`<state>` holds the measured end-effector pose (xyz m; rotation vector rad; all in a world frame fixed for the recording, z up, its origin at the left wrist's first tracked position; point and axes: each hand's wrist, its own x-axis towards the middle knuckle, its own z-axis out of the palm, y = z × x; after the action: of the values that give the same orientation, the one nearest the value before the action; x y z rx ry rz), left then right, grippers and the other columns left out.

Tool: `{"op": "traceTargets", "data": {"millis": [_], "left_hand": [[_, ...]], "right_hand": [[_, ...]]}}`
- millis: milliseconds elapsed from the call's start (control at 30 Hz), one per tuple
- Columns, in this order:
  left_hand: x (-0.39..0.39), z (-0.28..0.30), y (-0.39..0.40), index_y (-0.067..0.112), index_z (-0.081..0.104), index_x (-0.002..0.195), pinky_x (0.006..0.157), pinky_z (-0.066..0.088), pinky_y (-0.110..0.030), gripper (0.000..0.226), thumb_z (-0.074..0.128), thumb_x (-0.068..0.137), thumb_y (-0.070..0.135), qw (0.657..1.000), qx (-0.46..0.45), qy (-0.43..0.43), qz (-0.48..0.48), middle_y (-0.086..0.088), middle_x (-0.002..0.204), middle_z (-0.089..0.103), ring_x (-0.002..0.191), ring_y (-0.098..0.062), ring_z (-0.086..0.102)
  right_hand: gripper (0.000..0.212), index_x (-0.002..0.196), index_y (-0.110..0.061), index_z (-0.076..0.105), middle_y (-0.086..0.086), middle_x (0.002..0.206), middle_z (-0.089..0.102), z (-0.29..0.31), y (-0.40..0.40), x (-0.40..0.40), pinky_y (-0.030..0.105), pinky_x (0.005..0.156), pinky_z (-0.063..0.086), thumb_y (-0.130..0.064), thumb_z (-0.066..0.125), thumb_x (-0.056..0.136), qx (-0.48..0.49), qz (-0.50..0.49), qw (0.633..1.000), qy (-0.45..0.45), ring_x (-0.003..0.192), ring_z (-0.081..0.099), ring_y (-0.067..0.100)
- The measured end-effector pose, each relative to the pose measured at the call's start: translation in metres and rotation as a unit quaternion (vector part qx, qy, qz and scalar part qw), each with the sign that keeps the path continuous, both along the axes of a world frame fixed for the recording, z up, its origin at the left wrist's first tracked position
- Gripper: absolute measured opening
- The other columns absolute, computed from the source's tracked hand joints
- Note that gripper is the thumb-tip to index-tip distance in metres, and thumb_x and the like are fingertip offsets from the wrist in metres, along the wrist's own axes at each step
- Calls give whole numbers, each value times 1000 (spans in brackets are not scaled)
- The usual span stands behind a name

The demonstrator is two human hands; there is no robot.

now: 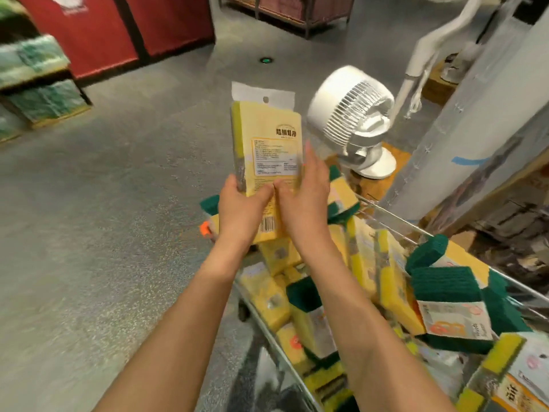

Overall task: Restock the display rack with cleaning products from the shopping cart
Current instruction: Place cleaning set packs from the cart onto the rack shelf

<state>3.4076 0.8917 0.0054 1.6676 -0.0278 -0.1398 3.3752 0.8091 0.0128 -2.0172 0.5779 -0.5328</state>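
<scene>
A yellow sponge pack [267,144] with a white hang tab stands upright in front of me, held by both hands above the cart's far end. My left hand [240,209] grips its lower left edge, thumb on the label. My right hand [303,197] holds its lower right side, thumb on the front and fingers up along the edge. Below and to the right, the wire shopping cart [395,217] is heaped with several yellow and green sponge packs [389,281]. The display rack [38,93] with green and yellow packs stands at the far left.
A white fan [353,120] stands on a wooden platform just beyond the cart. A grey pillar [487,120] rises at right. Red panels [89,28] line the back left. Grey floor [118,203] spreads between the cart and the rack.
</scene>
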Motion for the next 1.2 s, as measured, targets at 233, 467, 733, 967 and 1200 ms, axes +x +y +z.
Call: {"op": "traceTargets", "data": {"millis": [233, 467, 733, 967, 1200], "left_hand": [[-44, 12, 159, 22, 56, 116, 85, 45, -8, 38, 52, 90, -5, 992, -26, -80, 98, 8, 108, 64, 98, 8, 59], [-133, -20, 326, 18, 59, 111, 96, 42, -17, 35, 64, 81, -2, 973, 34, -100, 204, -8, 120, 60, 117, -21, 54], [-217, -69, 464, 5, 54, 115, 77, 56, -24, 48, 68, 72, -8, 963, -97, 67, 242, -3, 100, 69, 85, -11, 68], [-292, -198, 471, 11, 59, 104, 75, 55, -27, 53, 77, 57, -4, 924, -71, 145, 347, 7, 88, 72, 79, -8, 67], [-341, -333, 480, 8, 62, 114, 83, 56, -35, 65, 84, 54, 19, 883, -18, 203, 424, -3, 103, 71, 95, -19, 68]], "right_hand": [[70, 137, -15, 43, 2, 128, 57, 23, 174, -10, 31, 100, 43, -43, 66, 76, 75, 245, 967, 17, 116, 53, 14], [23, 97, -15, 60, -4, 83, 64, 8, 295, -68, 26, 76, 47, -8, 70, 77, 166, 334, 928, 13, 78, 61, 11], [34, 111, 3, 56, 11, 104, 64, -46, 377, -124, 19, 83, 49, 15, 59, 79, 195, 569, 785, 148, 82, 60, 6], [41, 107, -5, 54, 25, 106, 64, -182, 413, -142, 50, 90, 49, 13, 66, 72, 93, 630, 722, 269, 90, 59, 22], [39, 101, -12, 52, 17, 99, 65, -329, 448, -164, 40, 83, 50, 13, 65, 74, 33, 665, 672, 324, 87, 60, 19]]}}
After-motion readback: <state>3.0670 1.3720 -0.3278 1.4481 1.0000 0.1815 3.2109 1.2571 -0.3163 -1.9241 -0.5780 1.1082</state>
